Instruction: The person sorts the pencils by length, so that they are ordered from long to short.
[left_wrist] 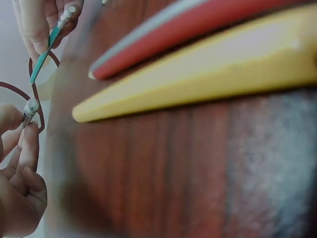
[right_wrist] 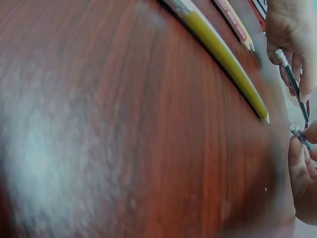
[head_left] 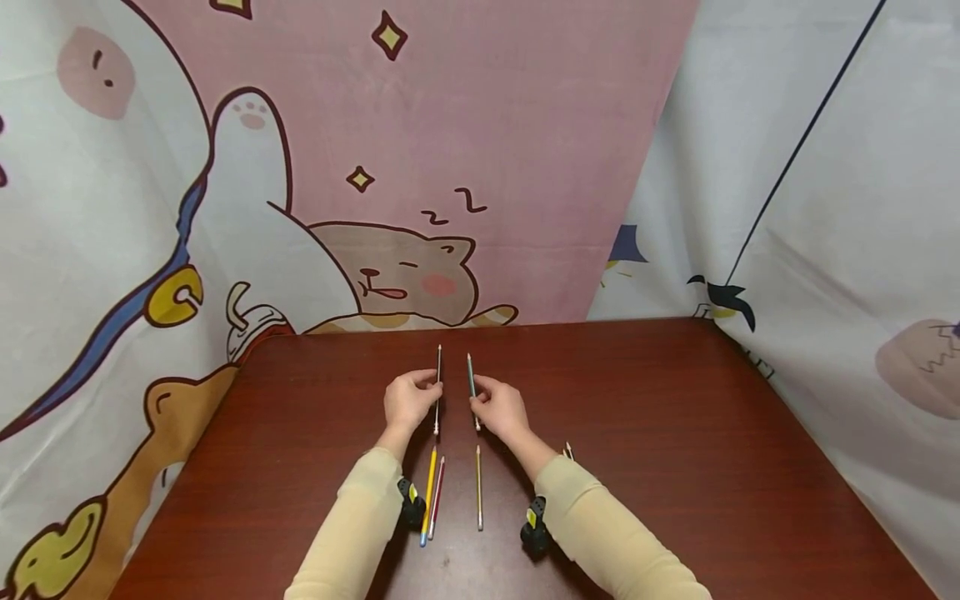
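Note:
My left hand [head_left: 407, 400] pinches a dark pencil [head_left: 438, 367] between thumb and fingers, its tip pointing to the back of the table. In the right wrist view this pencil [right_wrist: 293, 79] shows a white eraser end. Across a small gap, my right hand [head_left: 502, 408] pinches a teal pencil [head_left: 471, 373], also pointing away, its eraser end toward me. Closer to me lie a yellow pencil [head_left: 429, 496] with a blue end and a red pencil [head_left: 437, 497], side by side near the left wrist. Between the forearms a second yellow pencil [head_left: 480, 490] lies by itself.
The brown table [head_left: 675, 417] reaches back to a cartoon-printed cloth [head_left: 525, 167], with more printed cloth along both sides. Pencil tips [head_left: 568, 451] peek out beside the right sleeve, the rest hidden behind it. Both wrists carry a small black camera [head_left: 534, 533].

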A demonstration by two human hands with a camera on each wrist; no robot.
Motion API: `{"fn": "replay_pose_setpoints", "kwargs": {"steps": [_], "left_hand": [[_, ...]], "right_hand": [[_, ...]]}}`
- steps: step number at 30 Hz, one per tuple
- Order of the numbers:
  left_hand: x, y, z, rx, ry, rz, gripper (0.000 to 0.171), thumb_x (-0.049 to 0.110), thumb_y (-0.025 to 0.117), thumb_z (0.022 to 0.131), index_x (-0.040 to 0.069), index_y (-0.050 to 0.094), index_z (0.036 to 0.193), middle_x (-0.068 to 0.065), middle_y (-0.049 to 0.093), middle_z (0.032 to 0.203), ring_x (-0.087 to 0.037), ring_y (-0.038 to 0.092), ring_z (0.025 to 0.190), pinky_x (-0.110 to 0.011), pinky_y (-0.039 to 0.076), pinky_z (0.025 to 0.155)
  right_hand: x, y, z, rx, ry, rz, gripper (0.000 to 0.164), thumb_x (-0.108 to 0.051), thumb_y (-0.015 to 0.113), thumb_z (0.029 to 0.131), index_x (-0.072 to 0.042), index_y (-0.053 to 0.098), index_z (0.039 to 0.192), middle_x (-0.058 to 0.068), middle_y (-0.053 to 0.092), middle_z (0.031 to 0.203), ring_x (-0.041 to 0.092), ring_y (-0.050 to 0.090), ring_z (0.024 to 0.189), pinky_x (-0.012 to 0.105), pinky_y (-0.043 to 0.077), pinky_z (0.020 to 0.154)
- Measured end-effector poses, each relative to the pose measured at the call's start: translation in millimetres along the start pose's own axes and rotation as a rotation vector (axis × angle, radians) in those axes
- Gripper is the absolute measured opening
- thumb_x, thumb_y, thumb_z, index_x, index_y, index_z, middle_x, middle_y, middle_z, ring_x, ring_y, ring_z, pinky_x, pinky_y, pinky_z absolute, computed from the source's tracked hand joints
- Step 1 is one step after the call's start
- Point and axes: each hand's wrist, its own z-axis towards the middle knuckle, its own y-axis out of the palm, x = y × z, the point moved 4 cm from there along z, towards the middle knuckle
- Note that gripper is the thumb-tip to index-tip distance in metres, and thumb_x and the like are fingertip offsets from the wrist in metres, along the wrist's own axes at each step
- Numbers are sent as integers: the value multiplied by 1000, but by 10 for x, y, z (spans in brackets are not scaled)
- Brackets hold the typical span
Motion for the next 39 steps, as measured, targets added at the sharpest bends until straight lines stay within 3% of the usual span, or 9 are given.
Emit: {"fn": "replay_pose_setpoints", "kwargs": {"steps": [10,19,39], "left_hand": [[-107,-40,16,35,31,81,27,21,76,82,13,79,107,1,73,81,-18,68,75,-39,51,68],[-195,-99,53,61,4,129,28,21,75,82,11,78,109,0,74,81,-19,67,74,-39,49,67],[-329,-207,70,76,-32,215,28,23,74,84,10,78,109,-2,74,84,-22,67,75,-42,50,67]], "right_hand": [[-11,101,20,-38,65,-16,42,-10,72,86,-5,66,128,-4,67,73,7,55,59,29,47,61],[-96,149,54,-27,90,-7,43,-11,72,87,-6,66,129,-3,68,75,9,58,63,30,47,62],[-223,285,56,-27,78,-9,42,-11,72,85,-7,68,127,-5,68,73,10,59,64,30,49,64]]}}
